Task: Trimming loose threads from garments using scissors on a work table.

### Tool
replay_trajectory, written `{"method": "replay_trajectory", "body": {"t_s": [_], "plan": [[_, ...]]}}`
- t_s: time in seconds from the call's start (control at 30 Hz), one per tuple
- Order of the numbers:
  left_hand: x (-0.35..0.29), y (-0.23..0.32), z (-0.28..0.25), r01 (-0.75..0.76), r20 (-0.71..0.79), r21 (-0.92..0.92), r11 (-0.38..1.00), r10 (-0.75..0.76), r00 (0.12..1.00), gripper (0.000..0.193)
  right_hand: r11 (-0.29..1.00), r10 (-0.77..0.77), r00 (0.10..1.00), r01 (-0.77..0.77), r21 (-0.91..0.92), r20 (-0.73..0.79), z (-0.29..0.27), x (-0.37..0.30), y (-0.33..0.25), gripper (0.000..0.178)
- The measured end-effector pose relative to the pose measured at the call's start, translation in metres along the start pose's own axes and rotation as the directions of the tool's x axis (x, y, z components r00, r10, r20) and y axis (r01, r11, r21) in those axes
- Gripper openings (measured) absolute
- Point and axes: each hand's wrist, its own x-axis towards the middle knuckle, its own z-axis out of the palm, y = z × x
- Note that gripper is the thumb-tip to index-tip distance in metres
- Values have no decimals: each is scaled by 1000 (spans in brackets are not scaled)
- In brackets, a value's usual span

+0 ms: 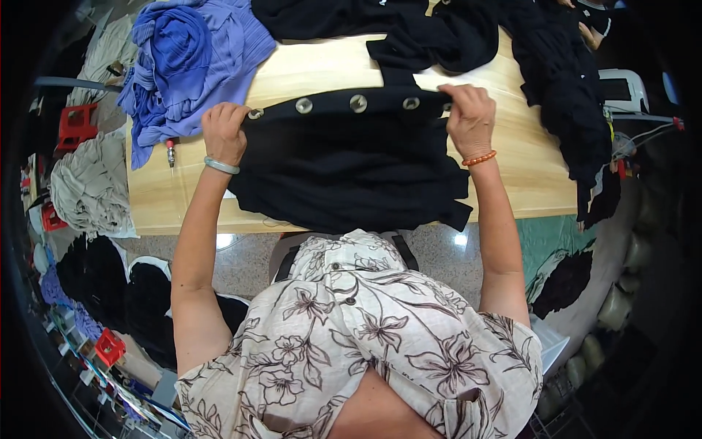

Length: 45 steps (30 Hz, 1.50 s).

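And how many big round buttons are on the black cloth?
5 round buttons along the top edge of the black cloth: one beside the left hand, three across the middle, and one partly covered by the right hand. Others may be hidden under the hands.

The right grip (472,121) partly hides 1 round, shiny grey disc (447,107) on the black knitted garment (351,168). The top edge cuts off the violet-blue ribbed knit pile (186,66) and a dark-clothed co-worker (587,35).
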Motion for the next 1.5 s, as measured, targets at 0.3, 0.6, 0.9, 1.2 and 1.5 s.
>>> {"method": "replay_trajectory", "body": {"t_s": [0.3, 0.6, 0.9, 1.2, 1.5], "plan": [[-100, 3, 3, 245, 248, -237, 940, -185, 951, 46, 974, 134, 962, -173, 147, 239, 17, -98, -27, 9], [-143, 9, -1, 627, 482, -427, 652, -423, 768, 51, 832, -9, 895, -241, 500, 445, 52, -136, -141, 8], [-87, 62, -86, 624, 674, -684, 378, 0, 739, 23, 643, -308, 881, -87, 761, 361, 85, -94, -230, 44], [-117, 47, -67, 820, 803, -567, 81, -165, 572, 15, 589, -178, 819, -355, 726, 545, 46, -102, -202, 23], [-104, 4, -43, 671, 674, -723, -165, -379, 634, 23, 788, 271, 723, -545, 285, 636, -41, -137, -82, 22]]}}
